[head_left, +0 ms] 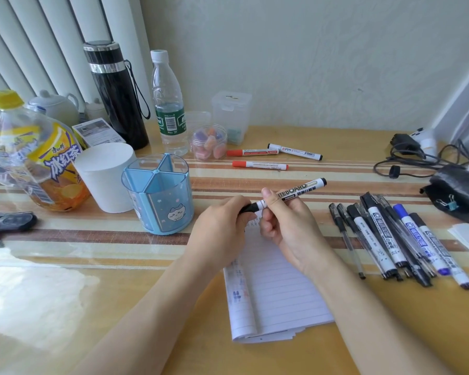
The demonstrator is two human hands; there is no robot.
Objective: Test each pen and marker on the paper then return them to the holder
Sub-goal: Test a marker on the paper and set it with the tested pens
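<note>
A black-and-white whiteboard marker is held above the lined paper pad, which lies in front of me. My left hand grips the marker's black cap end. My right hand pinches its barrel between thumb and fingers. The blue pen holder stands to the left of my hands, and I see no pens inside it. Several pens and markers lie in a row on the table to the right. Two red markers and one black marker lie farther back.
A white cup and an iced tea bottle stand left of the holder. A black flask, a water bottle and plastic jars are at the back. Cables and a black pouch lie right; keys left.
</note>
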